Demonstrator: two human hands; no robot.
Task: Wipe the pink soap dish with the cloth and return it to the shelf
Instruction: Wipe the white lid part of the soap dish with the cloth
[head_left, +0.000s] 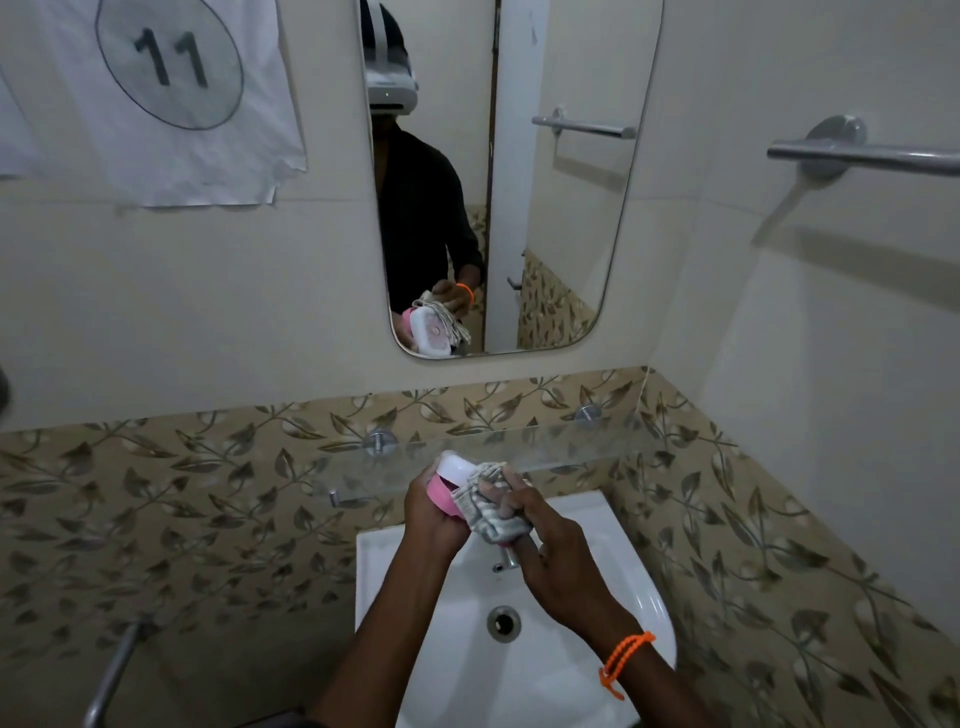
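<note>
My left hand (428, 512) grips the pink soap dish (448, 486), which has a white top and is tilted on its side above the sink. My right hand (545, 545) holds a grey-and-white striped cloth (491, 506) bunched against the dish's right side. Both hands are just in front of the glass shelf (571, 447), which is mounted on the leaf-patterned tiles. The mirror (519, 182) reflects the dish's white face and the cloth. Much of the dish's right part is hidden by the cloth.
A white sink (405, 582) with its drain (503, 622) lies directly below the hands. A towel bar (862, 156) projects from the right wall. A paper sheet marked 11 (166, 93) hangs at upper left. A metal pipe (111, 675) runs at lower left.
</note>
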